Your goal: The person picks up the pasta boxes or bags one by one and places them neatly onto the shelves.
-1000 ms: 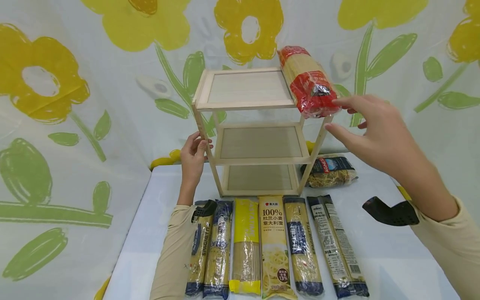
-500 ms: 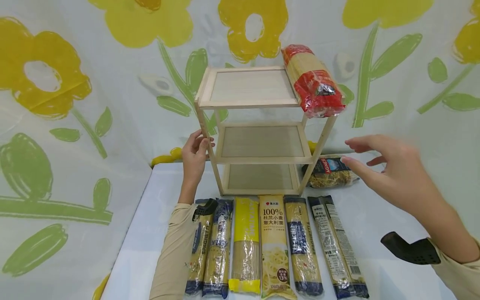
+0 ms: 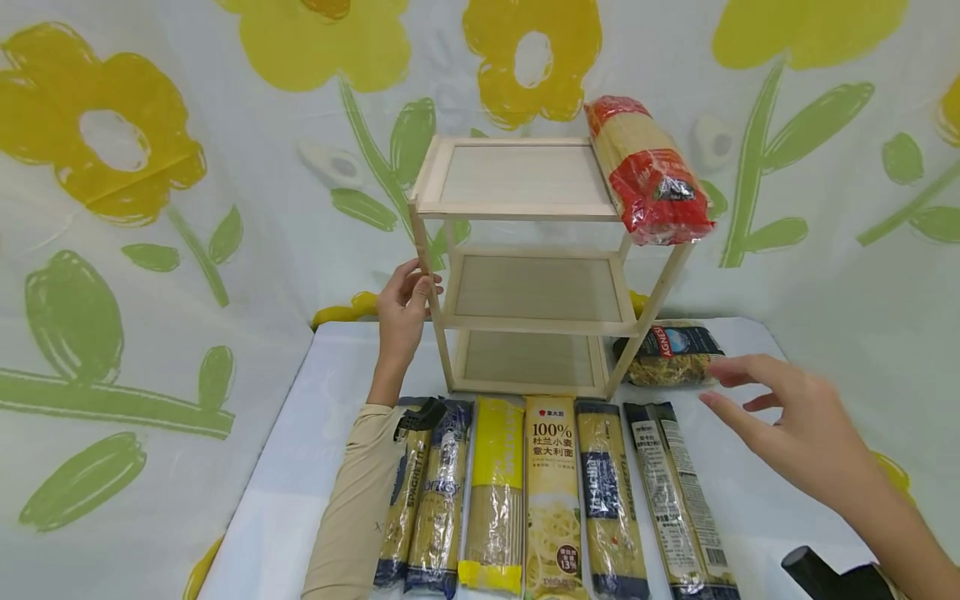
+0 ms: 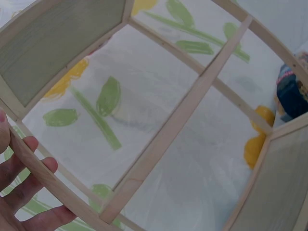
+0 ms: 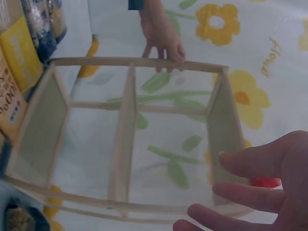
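My left hand (image 3: 401, 312) holds the left front upright of a three-tier wooden shelf rack (image 3: 528, 177). In the left wrist view its fingers (image 4: 30, 185) reach round the post, the thumb on the near side. On the top tier, at the right end, lies a red-and-clear pasta packet (image 3: 652, 171), its front end jutting past the edge. My right hand (image 3: 795, 425) hovers over the right of the table, holding nothing, thumb and fingers spread apart. Nearest to it is a dark Agnesi pasta bag (image 3: 671, 371), lying beside the rack's right leg.
Several long pasta packets lie side by side before the rack, among them a yellow one (image 3: 491, 492), a cream one (image 3: 552, 500) and a dark-labelled one (image 3: 678, 500). A flower-printed cloth (image 3: 247, 275) hangs behind and beside the white table (image 3: 277, 467).
My right hand has left the red pasta packet on the top tier and moved down beside the Agnesi bag. The left hand keeps its hold on the rack. The head view has shifted slightly.
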A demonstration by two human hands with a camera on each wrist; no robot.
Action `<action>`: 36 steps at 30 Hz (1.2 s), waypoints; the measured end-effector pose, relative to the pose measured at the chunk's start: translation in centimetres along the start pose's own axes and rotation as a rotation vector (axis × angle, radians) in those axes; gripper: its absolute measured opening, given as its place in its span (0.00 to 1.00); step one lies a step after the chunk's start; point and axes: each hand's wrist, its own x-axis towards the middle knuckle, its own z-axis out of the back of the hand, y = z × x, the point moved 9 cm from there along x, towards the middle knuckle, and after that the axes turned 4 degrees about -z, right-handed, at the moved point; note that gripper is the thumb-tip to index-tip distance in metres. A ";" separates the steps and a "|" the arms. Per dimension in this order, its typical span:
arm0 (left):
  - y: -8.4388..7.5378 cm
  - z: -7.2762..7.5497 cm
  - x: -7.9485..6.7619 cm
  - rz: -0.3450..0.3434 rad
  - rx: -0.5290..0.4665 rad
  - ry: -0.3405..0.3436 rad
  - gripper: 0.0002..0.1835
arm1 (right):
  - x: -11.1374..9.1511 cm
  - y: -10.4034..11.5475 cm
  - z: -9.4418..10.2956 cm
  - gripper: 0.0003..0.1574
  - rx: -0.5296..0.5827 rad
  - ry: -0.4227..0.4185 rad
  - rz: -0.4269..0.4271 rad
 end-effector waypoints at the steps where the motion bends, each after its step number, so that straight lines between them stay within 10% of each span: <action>1: 0.0 0.0 0.0 -0.003 0.004 0.001 0.16 | -0.3 -0.4 -0.2 0.18 0.005 0.007 -0.020; 12: -0.1 -0.2 0.0 -0.006 0.010 0.004 0.16 | -3.7 -3.9 -3.6 0.21 -0.077 0.074 -0.166; 36: -0.3 -0.1 -0.2 -0.040 0.014 -0.012 0.16 | -11.9 -14.0 -14.1 0.44 -0.027 0.570 -0.560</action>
